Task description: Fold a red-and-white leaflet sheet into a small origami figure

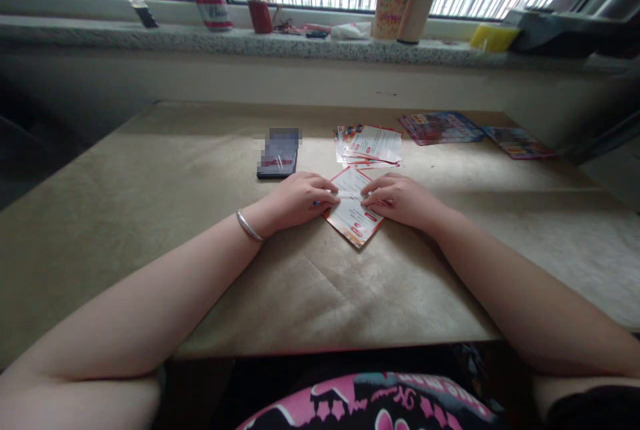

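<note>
A small square sheet of printed paper (356,227), white with red and orange edging, lies on the table with one corner toward me. A crease runs across its middle. My left hand (303,200) rests at its left corner, fingers bent together and fingertips on the paper. On the opposite corner, my right hand (400,200) grips the sheet in the same way, fingertips near the crease. The thumbs are partly hidden. Just beyond the sheet lies a loose stack of similar printed papers (375,143).
A dark phone (280,153) lies beyond my left hand. Colourful printed leaflets (440,128) are piled at the back right, with more leaflets (520,142) beside them. On the windowsill stand a red can (209,0), a patterned paper cup (394,0) and a yellow object (494,37).
</note>
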The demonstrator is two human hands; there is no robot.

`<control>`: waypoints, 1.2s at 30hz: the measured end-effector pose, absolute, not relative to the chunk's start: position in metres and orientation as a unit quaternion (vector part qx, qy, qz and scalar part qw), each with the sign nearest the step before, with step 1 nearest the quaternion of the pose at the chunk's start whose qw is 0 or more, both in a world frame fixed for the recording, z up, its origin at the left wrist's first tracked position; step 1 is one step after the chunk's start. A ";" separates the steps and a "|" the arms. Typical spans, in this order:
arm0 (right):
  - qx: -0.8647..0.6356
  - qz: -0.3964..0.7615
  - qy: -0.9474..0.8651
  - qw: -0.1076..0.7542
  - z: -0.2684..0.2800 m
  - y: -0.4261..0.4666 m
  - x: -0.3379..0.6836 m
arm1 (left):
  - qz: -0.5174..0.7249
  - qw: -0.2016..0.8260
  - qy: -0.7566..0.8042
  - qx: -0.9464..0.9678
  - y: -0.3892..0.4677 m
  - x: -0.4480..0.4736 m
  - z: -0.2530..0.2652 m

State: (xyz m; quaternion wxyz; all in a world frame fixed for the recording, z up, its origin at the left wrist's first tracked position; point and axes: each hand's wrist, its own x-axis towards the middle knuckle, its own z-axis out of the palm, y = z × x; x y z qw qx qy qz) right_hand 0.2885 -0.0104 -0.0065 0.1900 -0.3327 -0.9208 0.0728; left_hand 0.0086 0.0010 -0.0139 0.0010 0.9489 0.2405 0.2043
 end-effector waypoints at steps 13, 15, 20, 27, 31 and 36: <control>-0.355 0.107 -0.907 0.201 -0.009 0.008 0.319 | 0.135 -0.068 0.267 0.952 0.003 -0.014 0.004; -0.352 0.104 -0.906 0.210 -0.010 0.011 0.321 | 0.113 -0.091 0.290 0.946 0.001 -0.015 0.007; -0.359 0.097 -0.907 0.199 -0.008 0.009 0.321 | 0.103 -0.139 0.316 0.933 -0.006 -0.007 0.009; -0.404 0.098 -0.891 0.180 -0.007 0.000 0.314 | 0.109 -0.068 0.203 0.971 -0.012 0.003 0.005; -0.416 0.107 -0.879 0.207 -0.010 -0.004 0.304 | 0.112 -0.043 0.191 0.974 -0.013 0.003 0.006; -0.384 0.102 -0.885 0.244 -0.014 -0.010 0.290 | 0.087 -0.011 0.197 0.976 -0.015 0.003 0.006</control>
